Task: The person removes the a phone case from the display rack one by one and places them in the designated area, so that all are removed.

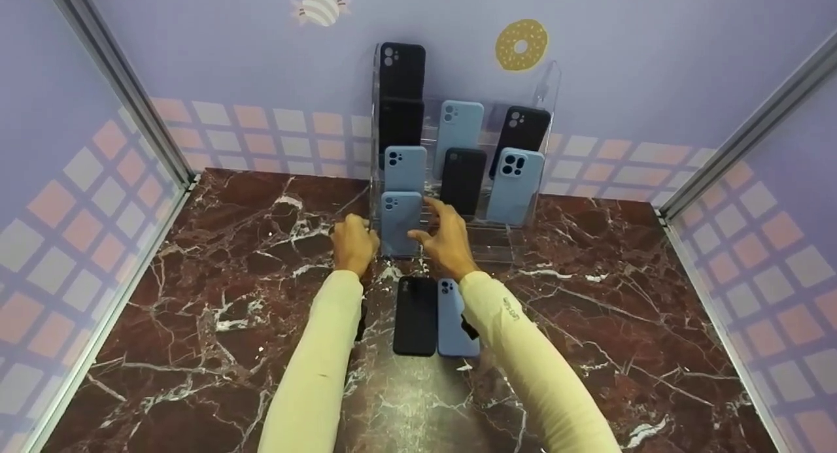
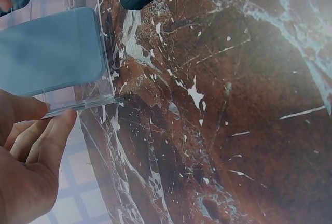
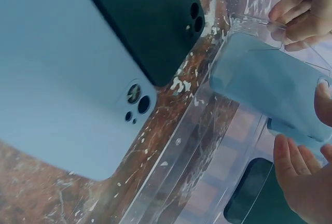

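A clear tiered display stand (image 1: 500,244) holds several phone cases, light blue and black. My left hand (image 1: 355,244) pinches the stand's left side panel between thumb and fingers, seen closely in the left wrist view. On the lowest tier, at the left, leans a light blue phone case (image 1: 401,227). At its right side is my right hand (image 1: 448,240), fingers extended and thumb (image 3: 323,102) over the case's face; firm contact cannot be made out. Behind it stands another light blue case (image 1: 405,168), and a black case (image 1: 463,182) is to the right.
On the marbled tabletop (image 1: 261,322), in front of the stand, a black case (image 1: 415,316) lies beside a blue case (image 1: 454,329), partly behind the right sleeve. Another light blue case (image 1: 515,188) leans at the stand's right. Patterned panels enclose the table at the back and sides.
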Motion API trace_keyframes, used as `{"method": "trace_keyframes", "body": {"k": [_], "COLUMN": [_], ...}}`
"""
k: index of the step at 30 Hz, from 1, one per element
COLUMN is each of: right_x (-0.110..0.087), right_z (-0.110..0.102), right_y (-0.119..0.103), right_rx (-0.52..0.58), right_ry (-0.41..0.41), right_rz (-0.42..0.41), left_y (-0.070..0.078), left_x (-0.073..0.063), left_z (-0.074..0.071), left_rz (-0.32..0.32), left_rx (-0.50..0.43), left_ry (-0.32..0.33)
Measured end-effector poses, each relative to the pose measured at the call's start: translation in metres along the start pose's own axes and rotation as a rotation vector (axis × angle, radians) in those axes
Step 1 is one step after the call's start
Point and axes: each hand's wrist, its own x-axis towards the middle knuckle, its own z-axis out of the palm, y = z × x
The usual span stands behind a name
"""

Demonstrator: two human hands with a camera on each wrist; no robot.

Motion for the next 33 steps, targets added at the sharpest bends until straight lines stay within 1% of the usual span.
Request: {"method": "trace_keyframes", "body": {"k": [6, 10, 13, 16, 20, 24, 29, 33], "right_x": [0.010, 0.015, 0.018, 0.020, 0.022, 0.021, 0.020, 0.019], "right_z": [0.009, 0.012, 0.013, 0.015, 0.018, 0.019, 0.020, 0.020], "right_y": [-0.007, -0.009, -0.010, -0.010, -0.009, -0.007, -0.008, -0.010], "right_rx": [0.015, 0.022, 0.049, 0.080, 0.122, 0.158, 0.171, 0.174], "right_ry": [0.043, 0.069, 0.091, 0.122, 0.189, 0.233, 0.258, 0.280], "right_rz": [-0.044, -0.042, -0.032, -0.036, -0.069, -0.082, -0.090, -0.130], "left_y": [0.001, 0.002, 0.002, 0.002, 0.002, 0.003, 0.001, 0.000], "left_x": [0.000, 0.000, -0.001, -0.001, -0.002, -0.002, -0.002, -0.003], "left_z": [-0.002, -0.002, -0.002, -0.002, -0.002, -0.002, -0.001, -0.002], "left_rz": [-0.002, 0.004, 0.010, -0.005, -0.025, -0.012, 0.018, 0.041], "left_rx": [0.002, 0.013, 0.023, 0.020, 0.015, 0.028, 0.026, 0.020], "left_ry": [0.006, 0.013, 0.017, 0.012, -0.001, 0.000, 0.029, 0.046]}}
